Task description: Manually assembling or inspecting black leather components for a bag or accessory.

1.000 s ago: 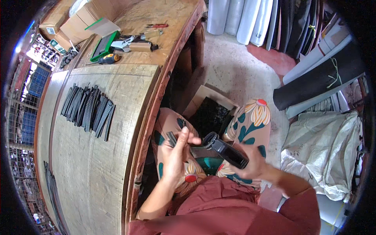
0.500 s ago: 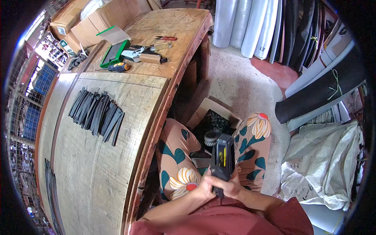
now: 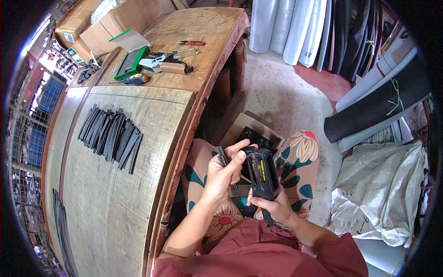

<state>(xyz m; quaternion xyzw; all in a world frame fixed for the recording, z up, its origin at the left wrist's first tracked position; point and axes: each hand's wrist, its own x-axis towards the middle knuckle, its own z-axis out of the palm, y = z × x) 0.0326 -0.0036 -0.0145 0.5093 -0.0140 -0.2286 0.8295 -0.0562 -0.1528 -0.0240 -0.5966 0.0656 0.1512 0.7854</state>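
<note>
I sit beside a wooden table (image 3: 115, 194) with my hands over my lap. My right hand (image 3: 272, 207) grips a black stapler-like hand tool (image 3: 263, 173) with a yellow label, held upright. My left hand (image 3: 226, 171) pinches a small black strip (image 3: 222, 156) next to the tool's top end, its fingers touching the tool. A row of several black ridged strips (image 3: 113, 136) lies on the table to my left, out of reach of both hands.
At the table's far end lie a green case (image 3: 131, 62), pliers (image 3: 154, 62), a red-handled tool (image 3: 191, 43) and cardboard boxes (image 3: 99, 27). An open box of black pieces (image 3: 254, 136) sits on the floor by my knees. Rolled sheets (image 3: 295, 27) and a white sack (image 3: 383, 194) stand to the right.
The tool has swung from lying across my lap to upright. My left hand came up to its top end, now pinching a small black strip. The view tilted down slightly.
</note>
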